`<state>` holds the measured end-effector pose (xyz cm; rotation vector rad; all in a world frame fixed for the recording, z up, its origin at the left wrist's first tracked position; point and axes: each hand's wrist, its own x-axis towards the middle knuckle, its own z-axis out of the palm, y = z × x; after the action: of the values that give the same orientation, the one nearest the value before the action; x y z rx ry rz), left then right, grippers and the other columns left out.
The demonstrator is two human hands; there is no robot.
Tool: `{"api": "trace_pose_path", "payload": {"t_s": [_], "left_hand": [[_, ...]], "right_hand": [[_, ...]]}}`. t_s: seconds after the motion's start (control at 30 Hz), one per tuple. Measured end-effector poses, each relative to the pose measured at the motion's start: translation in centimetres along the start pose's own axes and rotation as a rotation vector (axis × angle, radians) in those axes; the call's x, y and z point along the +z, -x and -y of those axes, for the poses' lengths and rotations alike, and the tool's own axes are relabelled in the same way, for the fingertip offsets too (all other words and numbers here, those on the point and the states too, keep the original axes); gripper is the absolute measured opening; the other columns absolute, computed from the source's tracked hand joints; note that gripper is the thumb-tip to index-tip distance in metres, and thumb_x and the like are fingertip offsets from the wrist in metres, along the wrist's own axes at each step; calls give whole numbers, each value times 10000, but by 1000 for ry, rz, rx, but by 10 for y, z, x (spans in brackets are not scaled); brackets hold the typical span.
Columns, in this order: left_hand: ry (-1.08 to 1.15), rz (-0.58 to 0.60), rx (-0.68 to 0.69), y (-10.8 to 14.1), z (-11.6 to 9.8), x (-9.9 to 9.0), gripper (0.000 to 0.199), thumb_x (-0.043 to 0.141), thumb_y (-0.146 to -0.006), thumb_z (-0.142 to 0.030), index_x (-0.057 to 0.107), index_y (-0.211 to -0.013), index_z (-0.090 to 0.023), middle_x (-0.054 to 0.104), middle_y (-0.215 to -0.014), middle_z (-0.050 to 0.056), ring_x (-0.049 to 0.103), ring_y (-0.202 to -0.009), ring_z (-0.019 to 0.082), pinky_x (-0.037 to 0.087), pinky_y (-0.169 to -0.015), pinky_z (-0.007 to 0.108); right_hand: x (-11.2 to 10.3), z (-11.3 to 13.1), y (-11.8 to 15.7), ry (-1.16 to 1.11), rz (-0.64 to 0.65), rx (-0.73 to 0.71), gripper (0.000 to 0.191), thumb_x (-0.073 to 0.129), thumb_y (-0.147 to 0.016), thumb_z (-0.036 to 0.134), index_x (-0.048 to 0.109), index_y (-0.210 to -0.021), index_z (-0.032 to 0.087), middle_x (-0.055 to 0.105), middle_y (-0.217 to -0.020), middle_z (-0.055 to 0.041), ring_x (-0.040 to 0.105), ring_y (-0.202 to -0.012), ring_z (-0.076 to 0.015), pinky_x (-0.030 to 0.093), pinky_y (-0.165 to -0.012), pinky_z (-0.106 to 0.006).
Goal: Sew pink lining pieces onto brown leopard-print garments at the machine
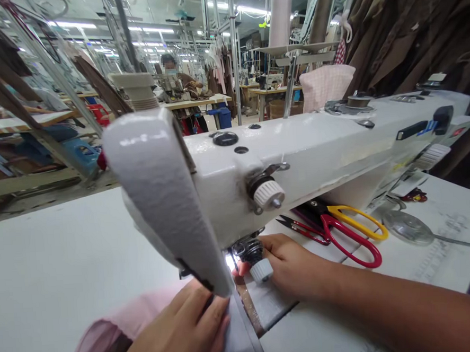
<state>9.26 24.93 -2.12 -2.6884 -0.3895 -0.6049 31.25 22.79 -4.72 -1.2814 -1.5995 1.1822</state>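
Observation:
A white sewing machine [297, 145] stands across the table, its lamp lit near the needle area. My left hand [184, 322] lies left of the machine head, fingers bent together on grey fabric [238, 330]; its fingertips are partly behind the head. Pink fabric [135, 312] is bunched beyond and left of that hand. My right hand [286, 263] is right of the needle area, its fingers reaching in behind the white tension knob [261, 270]; what they hold, if anything, is hidden. A brown strip [247, 305] lies between the hands.
Scissors with red and yellow handles [352, 232] and small red snips [306, 230] lie under the machine arm. Right of them is a clear round object [409, 228] on a rod. Thread cones [280, 16] and hanging brown cloth [405, 38] are behind. A person sits at a far table.

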Motion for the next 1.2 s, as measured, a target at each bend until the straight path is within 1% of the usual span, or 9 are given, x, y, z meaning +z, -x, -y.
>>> {"api": "trace_pose_path", "payload": {"t_s": [0.23,0.3,0.43,0.5,0.57,0.67,0.8,0.97,1.2], "left_hand": [[10,-2,-1,-1,1,-1,400,265,-1016,-178,622,-850,-243,713,-723,8,712,-651,144,575,-591,214],[16,-6,-11,1,2,0,385,274,-1022,-195,630,-883,-241,726,-758,10,719,-675,139,574,-602,204],[55,-33,-8,5,3,5,333,319,-1012,-196,651,-995,-220,755,-879,18,727,-764,131,574,-690,188],[88,-32,3,6,4,6,331,336,-1004,-195,650,-1106,-208,758,-938,27,722,-810,133,571,-729,183],[106,-16,1,6,4,4,334,354,-994,-196,644,-1158,-210,755,-965,30,717,-833,134,570,-744,176],[108,1,6,2,5,1,307,367,-986,-192,652,-1101,-217,754,-952,16,718,-827,118,565,-757,156],[119,-54,-26,6,6,5,316,332,-1001,-211,646,-1025,-231,751,-922,15,717,-781,123,568,-693,173],[187,-51,-45,17,11,14,276,403,-1000,-244,658,-1107,-235,745,-1009,33,709,-873,128,559,-771,159],[157,-46,-39,13,14,8,290,380,-1040,-298,657,-1072,-217,731,-1052,46,699,-948,116,558,-869,154]], "right_hand": [[0,1,0,82,15,-41,443,378,-1062,428,686,-868,175,703,-849,-35,638,-812,-174,485,-749,-287],[-1,4,3,121,26,-84,374,423,-1051,378,680,-872,173,704,-879,-40,632,-845,-179,481,-782,-297],[0,7,18,562,179,-475,212,543,-1023,302,676,-940,161,725,-1022,-50,616,-986,-196,434,-927,-337],[2,5,26,811,213,-656,233,523,-1056,332,666,-997,158,725,-1098,-32,611,-1027,-185,433,-887,-333],[5,3,31,927,189,-720,254,498,-1072,354,657,-1041,159,718,-1141,-17,604,-1046,-178,435,-808,-343],[7,3,33,1000,185,-762,259,461,-1081,326,656,-1071,156,712,-1156,-27,607,-1029,-189,440,-773,-363],[7,5,29,1034,234,-774,241,481,-1070,315,660,-1056,154,710,-1162,-74,612,-1031,-201,474,-811,-354],[11,0,25,1049,220,-758,226,510,-1054,331,660,-1032,163,713,-1145,-103,617,-1027,-214,495,-799,-347],[12,1,22,1014,244,-721,245,450,-1076,290,648,-1039,149,716,-1075,-65,601,-978,-213,487,-793,-356]]}}
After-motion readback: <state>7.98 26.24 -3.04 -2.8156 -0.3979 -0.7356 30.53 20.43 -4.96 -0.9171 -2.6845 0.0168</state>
